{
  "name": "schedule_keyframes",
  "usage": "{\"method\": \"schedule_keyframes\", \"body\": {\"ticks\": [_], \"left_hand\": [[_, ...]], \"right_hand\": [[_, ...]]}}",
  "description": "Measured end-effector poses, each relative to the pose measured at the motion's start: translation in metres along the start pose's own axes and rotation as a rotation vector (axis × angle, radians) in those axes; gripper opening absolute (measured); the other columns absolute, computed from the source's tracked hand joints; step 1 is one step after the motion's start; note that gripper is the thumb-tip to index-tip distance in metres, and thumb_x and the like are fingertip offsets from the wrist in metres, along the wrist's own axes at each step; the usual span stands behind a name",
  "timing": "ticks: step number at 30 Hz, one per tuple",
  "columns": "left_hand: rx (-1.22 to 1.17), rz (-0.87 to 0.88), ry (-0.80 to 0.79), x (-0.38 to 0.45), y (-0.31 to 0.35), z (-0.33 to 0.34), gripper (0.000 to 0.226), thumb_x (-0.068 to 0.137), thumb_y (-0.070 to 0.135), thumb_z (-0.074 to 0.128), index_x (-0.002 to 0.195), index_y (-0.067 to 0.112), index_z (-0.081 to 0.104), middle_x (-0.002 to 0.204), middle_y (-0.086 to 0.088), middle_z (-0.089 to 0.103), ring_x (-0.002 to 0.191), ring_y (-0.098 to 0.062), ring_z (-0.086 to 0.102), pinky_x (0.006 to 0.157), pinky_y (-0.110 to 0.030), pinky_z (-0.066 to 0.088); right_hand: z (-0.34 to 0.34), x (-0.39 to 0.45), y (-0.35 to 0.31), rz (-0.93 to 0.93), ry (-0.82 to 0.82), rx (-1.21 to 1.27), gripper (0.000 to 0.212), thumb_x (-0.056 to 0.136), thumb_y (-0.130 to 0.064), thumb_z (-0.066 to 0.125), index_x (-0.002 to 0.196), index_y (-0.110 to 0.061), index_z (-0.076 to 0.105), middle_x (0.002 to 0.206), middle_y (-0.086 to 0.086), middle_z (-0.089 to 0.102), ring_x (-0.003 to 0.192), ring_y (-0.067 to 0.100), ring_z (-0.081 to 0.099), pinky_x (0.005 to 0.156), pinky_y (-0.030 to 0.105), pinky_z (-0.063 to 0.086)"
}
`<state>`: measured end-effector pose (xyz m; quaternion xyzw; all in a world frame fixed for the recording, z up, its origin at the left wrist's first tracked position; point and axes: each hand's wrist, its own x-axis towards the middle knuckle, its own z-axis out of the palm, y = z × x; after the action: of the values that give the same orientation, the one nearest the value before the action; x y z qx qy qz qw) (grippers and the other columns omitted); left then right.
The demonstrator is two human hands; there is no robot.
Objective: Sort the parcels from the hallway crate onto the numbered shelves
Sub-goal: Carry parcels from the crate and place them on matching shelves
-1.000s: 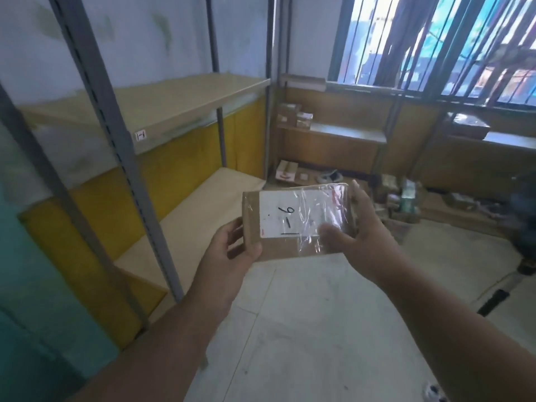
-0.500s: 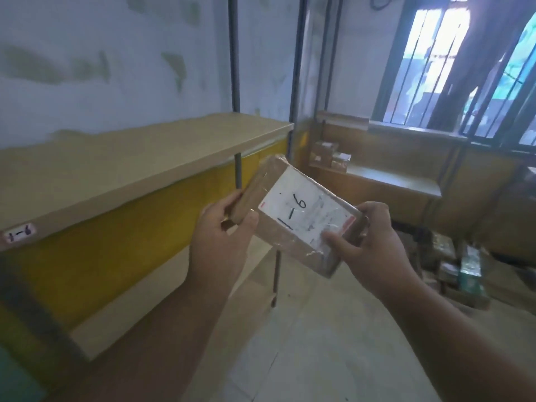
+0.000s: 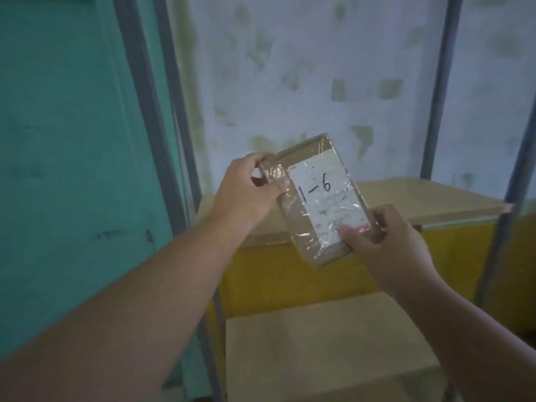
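Note:
A flat brown cardboard parcel (image 3: 301, 227) wrapped in clear tape carries a white label handwritten "1-6". It is tilted, label toward me, held in front of the left end of the upper wooden shelf (image 3: 420, 203). My left hand (image 3: 246, 190) grips its top left corner. My right hand (image 3: 385, 239) grips its bottom right corner, thumb pressed on the label. The parcel hangs above the shelf's front edge, apart from the board.
A lower wooden shelf (image 3: 327, 352) lies below, with a yellow back panel (image 3: 275, 274) between the two boards. Grey metal uprights (image 3: 150, 111) (image 3: 435, 91) frame the bay. A teal wall (image 3: 63, 146) stands on the left, and a patchy white wall behind.
My view has swung left from the window and floor to face the shelving bay. Both hands have kept hold of the parcel, turned it more upright and carried it over the upper shelf's left end.

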<state>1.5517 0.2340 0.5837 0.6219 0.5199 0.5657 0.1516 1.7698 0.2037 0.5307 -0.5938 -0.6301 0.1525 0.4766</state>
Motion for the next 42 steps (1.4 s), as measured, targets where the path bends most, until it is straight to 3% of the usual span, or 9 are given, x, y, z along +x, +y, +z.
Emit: {"method": "schedule_keyframes", "body": {"ticks": [4,6,9,16,22,27,30,33,42], "left_hand": [[0.097,0.017,-0.005,0.044,-0.002,-0.029,0.048,0.088,0.028,0.075,0.132,0.031,0.056,0.121,0.016,0.061,0.086,0.004,0.063,0.066,-0.010,0.043],[0.139,0.038,-0.013,0.074,-0.004,-0.033,0.046,0.091,0.025,0.072,0.133,0.030,0.055,0.121,0.016,0.060,0.089,-0.002,0.066,0.075,-0.016,0.050],[0.223,0.063,-0.040,0.121,-0.012,-0.033,0.042,0.092,0.021,0.069,0.131,0.028,0.056,0.123,0.008,0.060,0.104,-0.019,0.067,0.097,-0.040,0.053],[0.538,-0.082,-0.143,0.175,-0.034,-0.035,0.050,0.095,0.022,0.064,0.143,0.017,0.050,0.139,-0.004,0.055,0.117,-0.024,0.060,0.103,-0.039,0.050],[0.522,-0.320,-0.200,0.183,-0.064,-0.029,0.063,0.084,0.023,0.079,0.140,0.015,0.053,0.124,-0.003,0.065,0.094,-0.017,0.072,0.090,-0.036,0.059],[0.678,-0.363,-0.134,0.189,-0.069,-0.029,0.056,0.089,0.025,0.074,0.141,0.017,0.055,0.142,-0.003,0.056,0.126,-0.022,0.055,0.106,-0.030,0.042],[0.758,-0.369,-0.131,0.190,-0.078,-0.026,0.047,0.092,0.028,0.071,0.136,0.017,0.060,0.141,-0.003,0.058,0.127,-0.023,0.054,0.109,-0.033,0.041],[0.791,-0.347,-0.109,0.192,-0.085,-0.023,0.044,0.091,0.030,0.072,0.133,0.020,0.062,0.139,-0.003,0.058,0.124,-0.023,0.055,0.105,-0.033,0.043],[0.864,-0.242,-0.077,0.171,-0.069,-0.029,0.041,0.087,0.032,0.074,0.125,0.022,0.064,0.125,0.000,0.062,0.112,-0.019,0.059,0.097,-0.032,0.048]], "right_hand": [[0.029,0.036,-0.024,-0.043,-0.045,0.027,0.040,0.079,-0.061,0.070,0.102,-0.031,0.055,0.086,-0.014,0.064,0.072,0.005,0.063,0.057,0.029,0.050],[0.043,0.057,-0.033,-0.048,-0.072,0.029,0.044,0.079,-0.062,0.070,0.106,-0.031,0.054,0.087,-0.010,0.067,0.071,0.006,0.063,0.054,0.026,0.045],[0.059,0.086,-0.042,-0.074,-0.125,0.057,0.044,0.080,-0.059,0.071,0.108,-0.032,0.050,0.081,-0.005,0.072,0.069,0.013,0.067,0.058,0.030,0.052],[0.097,0.130,-0.058,-0.108,-0.284,0.107,0.048,0.084,-0.050,0.072,0.120,-0.033,0.046,0.078,0.000,0.069,0.047,0.017,0.068,0.054,0.033,0.058],[0.112,0.165,-0.048,-0.184,-0.446,-0.001,0.046,0.084,-0.056,0.069,0.117,-0.034,0.045,0.078,0.000,0.070,0.044,0.012,0.067,0.046,0.026,0.054],[0.131,0.190,-0.056,-0.234,-0.566,0.014,0.043,0.085,-0.054,0.069,0.112,-0.033,0.044,0.083,-0.001,0.070,0.046,0.008,0.067,0.040,0.022,0.049],[0.141,0.198,-0.057,-0.252,-0.546,-0.010,0.051,0.081,-0.062,0.068,0.117,-0.030,0.051,0.086,-0.003,0.069,0.053,0.009,0.069,0.051,0.026,0.056],[0.143,0.205,-0.054,-0.302,-0.509,-0.033,0.058,0.078,-0.070,0.064,0.121,-0.032,0.053,0.097,-0.007,0.068,0.077,0.012,0.069,0.071,0.035,0.060],[0.132,0.201,-0.056,-0.461,-0.466,0.057,0.039,0.089,-0.052,0.064,0.119,-0.029,0.054,0.091,-0.011,0.062,0.086,0.010,0.061,0.075,0.031,0.051]]}}
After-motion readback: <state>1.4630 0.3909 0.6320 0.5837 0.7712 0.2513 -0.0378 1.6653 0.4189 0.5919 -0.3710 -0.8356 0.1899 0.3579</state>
